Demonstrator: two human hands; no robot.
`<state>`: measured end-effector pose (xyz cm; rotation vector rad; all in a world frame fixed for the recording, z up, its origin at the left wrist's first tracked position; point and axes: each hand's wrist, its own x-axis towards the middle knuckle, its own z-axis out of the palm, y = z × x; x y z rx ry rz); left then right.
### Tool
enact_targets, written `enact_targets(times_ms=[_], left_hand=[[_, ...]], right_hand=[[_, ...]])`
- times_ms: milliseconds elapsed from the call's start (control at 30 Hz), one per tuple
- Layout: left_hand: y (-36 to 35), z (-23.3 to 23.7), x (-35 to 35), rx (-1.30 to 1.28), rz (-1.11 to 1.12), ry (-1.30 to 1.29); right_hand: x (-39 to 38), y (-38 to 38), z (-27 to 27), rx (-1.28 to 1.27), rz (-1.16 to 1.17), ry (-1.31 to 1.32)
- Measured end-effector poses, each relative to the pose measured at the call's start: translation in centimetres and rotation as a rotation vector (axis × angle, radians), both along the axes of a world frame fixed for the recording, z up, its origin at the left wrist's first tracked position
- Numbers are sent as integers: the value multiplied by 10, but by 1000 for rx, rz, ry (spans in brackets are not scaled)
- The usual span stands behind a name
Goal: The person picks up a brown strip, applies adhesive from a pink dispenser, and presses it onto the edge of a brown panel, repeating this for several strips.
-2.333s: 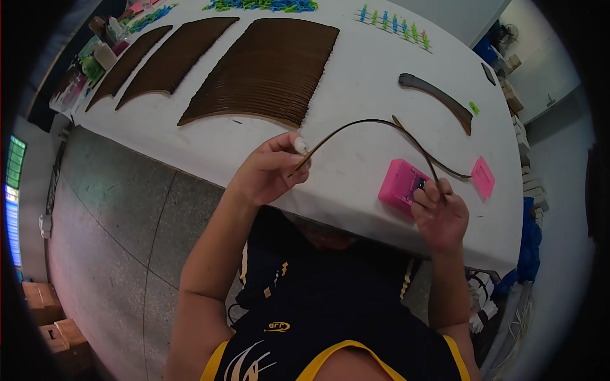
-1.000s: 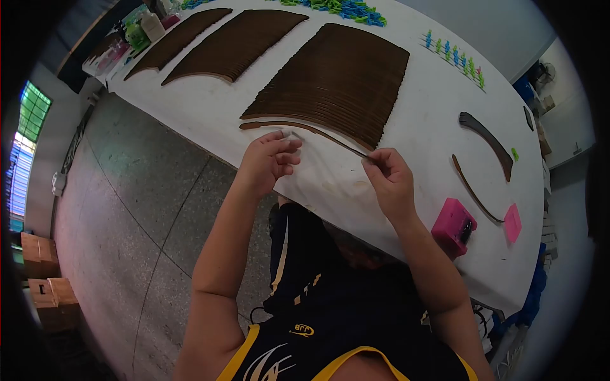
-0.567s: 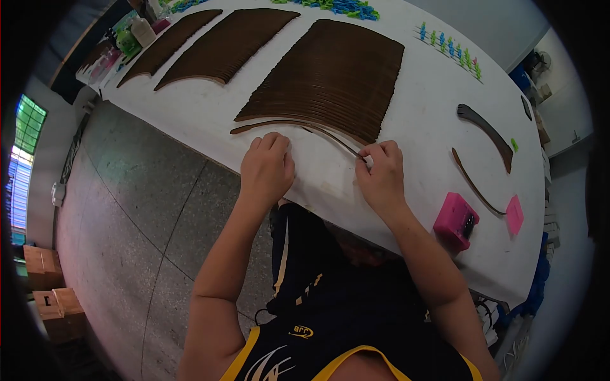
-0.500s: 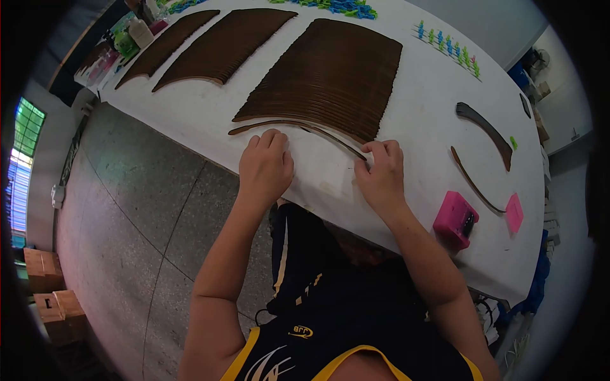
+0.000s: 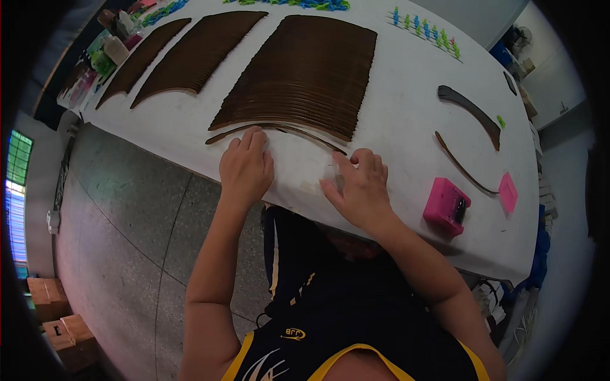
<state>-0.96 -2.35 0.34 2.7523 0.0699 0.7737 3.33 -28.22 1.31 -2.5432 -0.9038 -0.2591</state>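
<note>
A thin curved dark-brown strip (image 5: 298, 132) lies flat on the white table (image 5: 406, 127), just in front of a large fanned row of like strips (image 5: 305, 70). My left hand (image 5: 246, 166) rests flat with its fingertips on the strip's left part. My right hand (image 5: 357, 189) lies spread on the table, fingers apart, its fingertips just short of the strip's right end. Neither hand grips anything.
Two more fanned rows of brown strips (image 5: 190, 54) lie at the far left. A thick curved strip (image 5: 470, 114) and a thin one (image 5: 460, 166) lie right, by a pink box (image 5: 447, 206) and pink lid (image 5: 508, 192). Coloured clips (image 5: 426, 28) and bottles (image 5: 105, 54) line the far edge.
The strip was held bent in the air between both hands, then laid down in front of the big row. My right hand has let go and spread flat on the table.
</note>
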Motion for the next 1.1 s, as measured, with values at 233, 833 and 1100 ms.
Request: enact_targets(times_ms=[233,833,1100], left_hand=[[0,-1,3,12,10,4],[8,-6,-10,40,135,-32],[24,-6,-16,26,224,-55]], right_hand=[[5,3,-3,-25,-53,46],[5,1,-5,13,-66,70],[6,-2,-9,139,-28,35]])
